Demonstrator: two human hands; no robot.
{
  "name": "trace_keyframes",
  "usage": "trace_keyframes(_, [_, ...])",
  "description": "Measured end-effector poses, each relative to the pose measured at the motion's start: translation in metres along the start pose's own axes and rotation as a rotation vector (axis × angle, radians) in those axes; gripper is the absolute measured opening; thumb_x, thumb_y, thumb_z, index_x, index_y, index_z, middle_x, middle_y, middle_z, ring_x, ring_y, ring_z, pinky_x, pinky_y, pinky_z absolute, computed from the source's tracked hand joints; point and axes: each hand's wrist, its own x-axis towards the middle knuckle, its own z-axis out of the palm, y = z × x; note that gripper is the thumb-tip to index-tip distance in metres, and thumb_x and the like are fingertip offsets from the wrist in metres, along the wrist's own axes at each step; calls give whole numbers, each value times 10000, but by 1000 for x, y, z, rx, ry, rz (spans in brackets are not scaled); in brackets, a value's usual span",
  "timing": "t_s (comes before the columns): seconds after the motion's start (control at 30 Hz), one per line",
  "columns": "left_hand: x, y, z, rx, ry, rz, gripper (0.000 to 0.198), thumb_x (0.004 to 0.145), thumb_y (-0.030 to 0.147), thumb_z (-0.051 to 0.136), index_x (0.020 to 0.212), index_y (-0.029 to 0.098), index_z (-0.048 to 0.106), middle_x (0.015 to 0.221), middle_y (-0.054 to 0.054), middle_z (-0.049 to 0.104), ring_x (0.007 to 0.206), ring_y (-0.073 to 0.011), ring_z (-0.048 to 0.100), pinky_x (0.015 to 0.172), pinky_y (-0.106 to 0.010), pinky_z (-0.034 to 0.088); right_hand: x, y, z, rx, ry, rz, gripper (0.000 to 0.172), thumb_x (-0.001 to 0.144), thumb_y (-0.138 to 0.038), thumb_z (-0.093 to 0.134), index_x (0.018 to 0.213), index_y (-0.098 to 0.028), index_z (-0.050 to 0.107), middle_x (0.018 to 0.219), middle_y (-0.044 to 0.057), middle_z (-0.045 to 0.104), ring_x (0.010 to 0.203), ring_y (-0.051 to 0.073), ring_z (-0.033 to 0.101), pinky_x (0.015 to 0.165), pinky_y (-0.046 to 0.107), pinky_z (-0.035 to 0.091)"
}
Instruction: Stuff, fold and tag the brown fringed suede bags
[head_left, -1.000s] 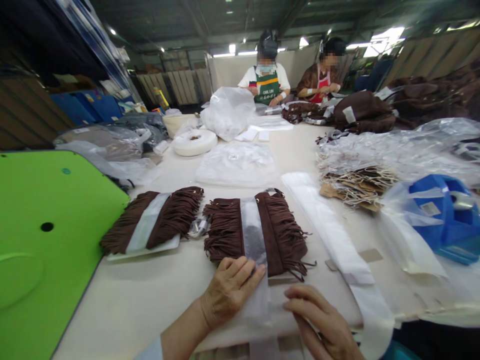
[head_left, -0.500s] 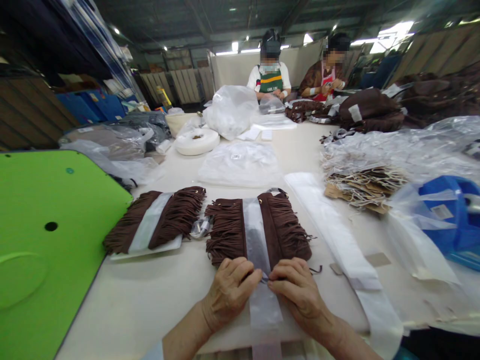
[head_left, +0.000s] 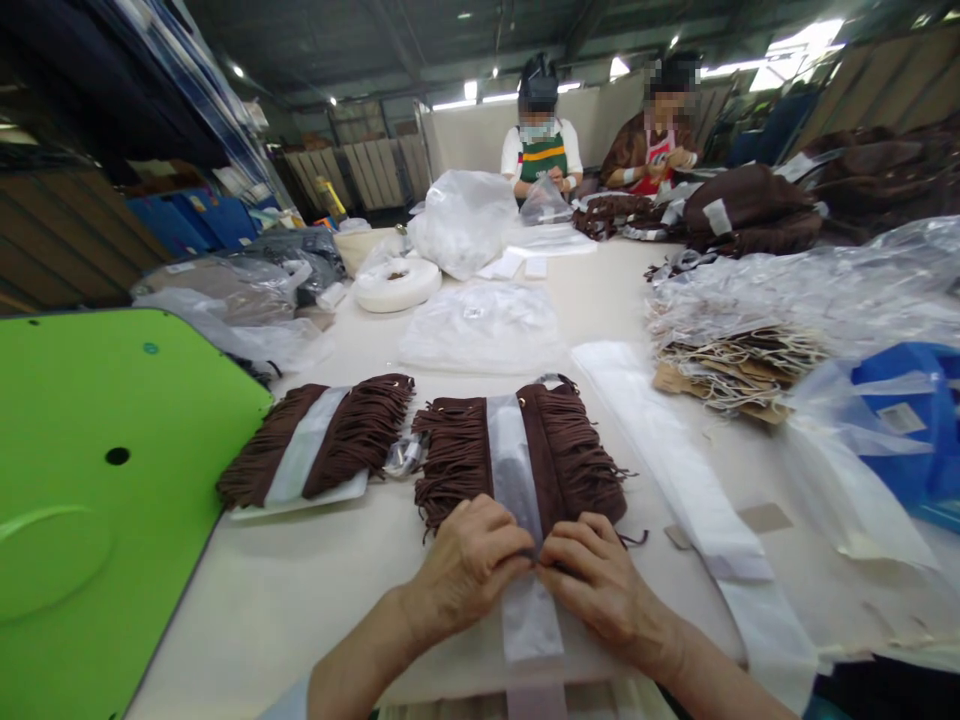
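Head view: left hand and right hand fingertip to fingertip at the near edge of the brown fringed piece, right at its crossing with the translucent strip. Both curled nearly closed, thumb and forefinger pinched on the strip; rest of each grip hidden behind the knuckles. Fringed piece flat on the bench, banded down its middle by the strip from far edge to near edge and on toward the body.

Just left of the fringed piece, a second fringed piece with a band of its own; further left, a green board. Right of it, a long stack of white sleeves, then a pile of hang tags. Beyond it, a flat clear bag and a roll of white tape.

Likely trouble from here: an uneven pull by either hand, enough to skew the strip off the middle or tear so thin a film. Loose fringe close to the right hand, easily trapped under the band and crumpled. Too slack a pinch, and no hold on the strip at all.
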Motion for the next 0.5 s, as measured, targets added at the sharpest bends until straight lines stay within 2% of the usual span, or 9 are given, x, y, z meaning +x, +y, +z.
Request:
trace_keyframes(0.07, [1,-2,11,91,25,67,117,868,287,555,806,216,623,732,23,583,719,-126,466,638,-280,326,2,-1,0,-17,14,4,278,951,-185,381,821,-152,625,836,20,651,863,142,514,778,324,327])
trace_keyframes(0.13, [-1,-4,18,128,61,133,123,876,297,551,822,221,630,718,28,584,713,-121,458,640,-289,303,2,-4,-3,-38,19,7,276,951,-185,378,832,-148,624,840,23,659,861,141,525,775,319,342])
trace_keyframes(0.23, [-3,-5,22,163,114,195,147,895,285,521,824,210,625,708,22,584,710,-122,459,638,-297,280,-5,-16,-13,-79,14,21,295,950,-159,337,923,-143,631,905,52,678,941,159,545,852,345,359])
trace_keyframes(0.33, [-4,-4,21,233,179,255,137,894,228,513,797,181,598,674,19,580,700,-130,467,618,-308,252,-23,-31,-21,-126,-37,6,242,906,-156,407,997,-170,631,928,49,695,972,166,563,919,358,355])
trace_keyframes(0.4, [-5,-3,20,290,205,311,108,888,188,514,812,164,588,654,22,578,685,-130,472,617,-316,245,-37,-39,-19,-146,-57,-29,213,882,-176,463,1016,-181,629,899,39,699,934,166,578,910,353,361])
trace_keyframes(0.5, [-5,-1,21,366,202,378,90,880,129,505,839,131,585,656,22,580,666,-123,484,643,-330,273,-47,-47,-7,-136,1,-28,247,912,-152,396,981,-154,633,823,46,679,849,166,587,855,359,363])
